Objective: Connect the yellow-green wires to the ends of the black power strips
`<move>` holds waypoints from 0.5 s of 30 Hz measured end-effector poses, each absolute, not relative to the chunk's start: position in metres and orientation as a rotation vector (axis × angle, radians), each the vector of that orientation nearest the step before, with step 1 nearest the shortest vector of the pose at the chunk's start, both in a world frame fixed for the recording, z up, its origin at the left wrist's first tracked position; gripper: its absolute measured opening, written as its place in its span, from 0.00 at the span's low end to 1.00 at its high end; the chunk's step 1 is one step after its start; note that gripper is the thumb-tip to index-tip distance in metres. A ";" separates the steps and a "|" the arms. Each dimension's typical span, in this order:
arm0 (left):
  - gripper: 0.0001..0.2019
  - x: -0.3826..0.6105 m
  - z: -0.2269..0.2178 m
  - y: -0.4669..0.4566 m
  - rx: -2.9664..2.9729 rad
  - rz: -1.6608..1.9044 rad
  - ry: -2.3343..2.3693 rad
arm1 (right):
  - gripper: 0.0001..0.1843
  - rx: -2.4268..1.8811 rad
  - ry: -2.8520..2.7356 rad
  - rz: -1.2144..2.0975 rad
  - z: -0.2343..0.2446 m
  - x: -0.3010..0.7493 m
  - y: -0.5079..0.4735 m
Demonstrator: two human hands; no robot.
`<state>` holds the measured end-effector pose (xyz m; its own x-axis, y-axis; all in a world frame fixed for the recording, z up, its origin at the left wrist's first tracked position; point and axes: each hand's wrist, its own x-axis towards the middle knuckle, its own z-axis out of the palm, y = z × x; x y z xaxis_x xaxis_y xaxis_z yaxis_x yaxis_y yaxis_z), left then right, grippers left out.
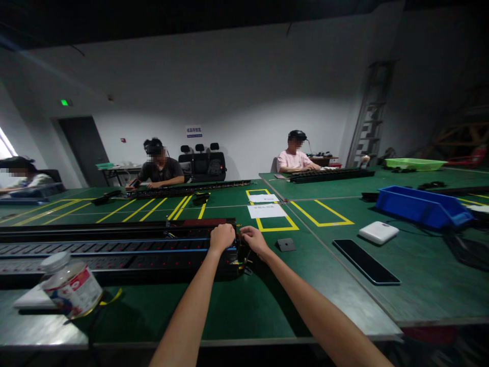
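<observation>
Long black socket strips (160,261) with rows of outlets and red dots lie side by side on the left of the green table. My left hand (222,237) is closed over their right end, its fingertips hidden. Just past that end, my right hand (253,239) has thumb and fingers pinched together beside thin wires. What it pinches is too small to make out. Yellow-green wire ends (241,266) and a small metal clip (248,271) show below the hands. A small dark plate (286,244) lies to the right of my right hand.
A clear jar (72,285) stands at front left. On the right are a tablet (365,261), a white box (378,232) and a blue bin (420,208). Paper sheets (266,211) lie ahead. Several people sit across the table, one in a pink shirt (293,159).
</observation>
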<state>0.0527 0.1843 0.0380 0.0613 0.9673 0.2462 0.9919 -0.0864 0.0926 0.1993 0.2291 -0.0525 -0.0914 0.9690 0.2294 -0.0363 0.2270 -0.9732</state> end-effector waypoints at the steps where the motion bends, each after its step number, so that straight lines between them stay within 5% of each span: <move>1: 0.21 0.053 0.038 0.184 -2.213 -0.373 -2.054 | 0.13 -0.974 -1.361 1.112 -0.053 0.199 0.229; 15: 0.22 0.054 0.041 0.182 -2.220 -0.371 -2.067 | 0.14 -0.990 -1.069 1.155 -0.039 0.202 0.221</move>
